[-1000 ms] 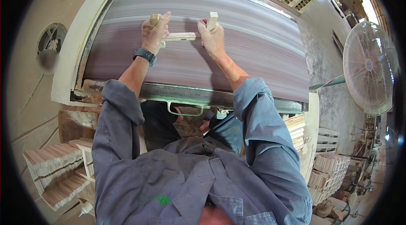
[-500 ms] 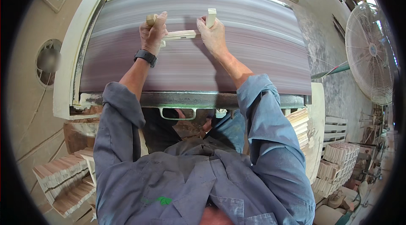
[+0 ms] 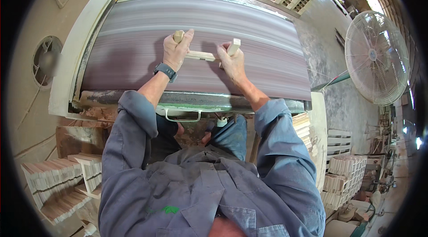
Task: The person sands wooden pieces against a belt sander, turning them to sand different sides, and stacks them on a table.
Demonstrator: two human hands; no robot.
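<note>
A: Where is the wooden frame [image 3: 201,56]?

B: It is over the wide belt [image 3: 263,41], around the middle of it. Its crossbar [image 3: 199,55] goes between the left hand [image 3: 176,53] and the right hand [image 3: 232,64]. From this view I cannot tell if the wood is touching the belt.

A: How are the fingers of the left hand?

B: They are clenched around the left post [image 3: 178,36] of the frame. The top of this post comes out above the fist. On the wrist there is a dark watch [image 3: 166,72].

A: And the right hand?

B: It is also grasping, this one around the right post [image 3: 234,46]. The pale, square end of the post stands out above the fist and leans a little to the right.

A: What do you see around the belt?

B: The belt is grey and purple, with long streaks along it. Below its near edge there is a pale handle [image 3: 183,121]. To the right stands a big round fan [image 3: 373,54]. At lower left are rows of wood pieces [image 3: 49,177], and at lower right I see a light-coloured wood stack [image 3: 343,170]. Both sleeves [image 3: 141,114] are blue-grey and rolled up.
</note>
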